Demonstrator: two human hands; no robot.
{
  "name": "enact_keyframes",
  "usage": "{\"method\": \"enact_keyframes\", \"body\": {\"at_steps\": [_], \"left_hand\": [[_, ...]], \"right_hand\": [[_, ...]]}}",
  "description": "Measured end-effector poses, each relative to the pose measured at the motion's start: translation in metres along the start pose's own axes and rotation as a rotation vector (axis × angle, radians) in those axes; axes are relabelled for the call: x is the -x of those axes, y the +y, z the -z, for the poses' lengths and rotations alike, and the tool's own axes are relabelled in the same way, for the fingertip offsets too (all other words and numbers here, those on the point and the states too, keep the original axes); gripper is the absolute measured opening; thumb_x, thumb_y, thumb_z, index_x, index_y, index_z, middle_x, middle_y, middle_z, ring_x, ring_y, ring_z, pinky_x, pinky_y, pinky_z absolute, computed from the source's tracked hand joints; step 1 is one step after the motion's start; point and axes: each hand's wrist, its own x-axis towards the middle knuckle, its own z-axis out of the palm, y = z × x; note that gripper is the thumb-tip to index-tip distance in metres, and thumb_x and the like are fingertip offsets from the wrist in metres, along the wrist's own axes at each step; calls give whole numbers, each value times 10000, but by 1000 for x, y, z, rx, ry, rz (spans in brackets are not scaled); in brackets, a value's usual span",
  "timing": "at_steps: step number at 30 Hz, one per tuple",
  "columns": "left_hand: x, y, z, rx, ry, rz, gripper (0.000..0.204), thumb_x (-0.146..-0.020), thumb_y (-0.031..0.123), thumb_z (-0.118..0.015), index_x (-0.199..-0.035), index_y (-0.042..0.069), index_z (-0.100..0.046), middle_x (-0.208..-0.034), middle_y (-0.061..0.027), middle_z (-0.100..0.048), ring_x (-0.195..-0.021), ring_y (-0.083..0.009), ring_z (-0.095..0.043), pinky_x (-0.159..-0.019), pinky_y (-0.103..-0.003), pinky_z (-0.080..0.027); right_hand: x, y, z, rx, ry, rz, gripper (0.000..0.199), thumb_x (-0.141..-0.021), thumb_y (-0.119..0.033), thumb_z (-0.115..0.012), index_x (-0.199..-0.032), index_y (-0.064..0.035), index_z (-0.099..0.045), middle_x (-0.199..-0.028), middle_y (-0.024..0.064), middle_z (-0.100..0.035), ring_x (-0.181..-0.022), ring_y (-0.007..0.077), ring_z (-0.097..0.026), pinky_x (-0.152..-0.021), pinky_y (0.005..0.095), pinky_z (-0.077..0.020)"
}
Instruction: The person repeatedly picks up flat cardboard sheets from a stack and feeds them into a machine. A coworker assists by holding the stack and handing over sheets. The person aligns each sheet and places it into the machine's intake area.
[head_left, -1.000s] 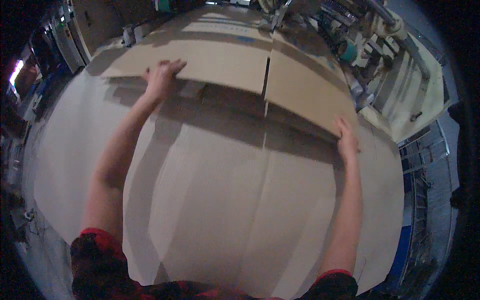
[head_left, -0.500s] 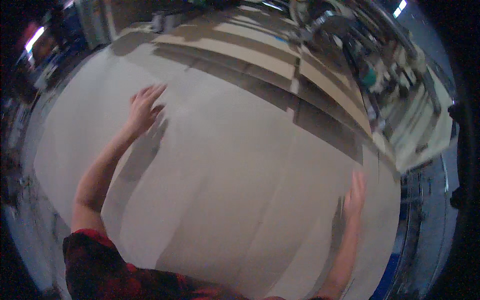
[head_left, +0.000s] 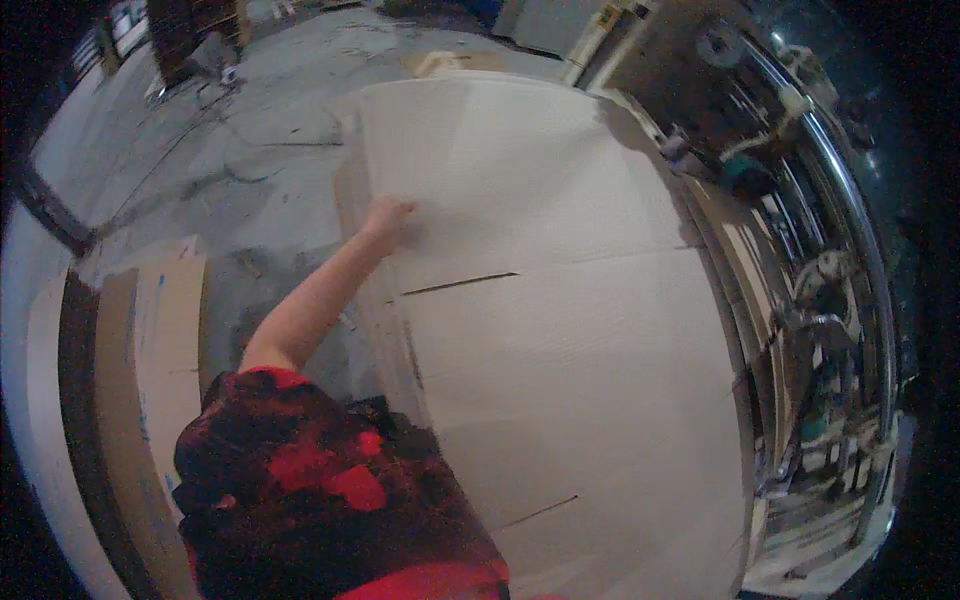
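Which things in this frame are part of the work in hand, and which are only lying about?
In hand:
- left hand, gripping the sheet's left edge
- large cardboard sheet, slotted, pale

Lying about:
- stack of cardboard at the left, on the floor
- concrete floor
- machine with rollers along the right

The right hand is out of view.

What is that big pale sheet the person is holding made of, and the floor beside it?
The sheet looks like matte corrugated cardboard: pale tan, with cut slots and fold lines. The left hand grips its edge. The floor looks like bare grey concrete, rough, stained and cracked.
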Motion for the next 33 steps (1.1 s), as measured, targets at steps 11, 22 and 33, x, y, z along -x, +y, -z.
{"method": "enact_keyframes", "body": {"at_steps": [11,22,33], "left_hand": [[24,126,-50,370,93,313,672,-798,278,-644,-1319,-18,-340,-1386,-222,-337,-1295,-387,-278,-1016,-463,-330],[-65,53,-33,723,416,447,610,-779,223,-622,-1316,38,-397,-1329,-241,-408,-1235,-379,-363,-961,-483,-371],[-22,123,6,831,-283,-59,492,-872,353,-593,-1191,-13,-510,-1153,-150,-594,-1038,-300,-584,-898,-435,-479]], "right_hand": [[13,-21,-20,19,-82,100,431,-936,-222,-400,-1269,39,-478,-1340,231,-443,-1258,367,-399,-1058,425,-300],[48,-10,-30,91,-54,-88,436,-943,-238,-395,-1271,37,-477,-1332,229,-452,-1253,366,-404,-1056,425,-302],[169,109,8,767,-4,-796,441,-950,-254,-391,-1272,34,-476,-1324,227,-460,-1249,365,-409,-1054,426,-304]]}}
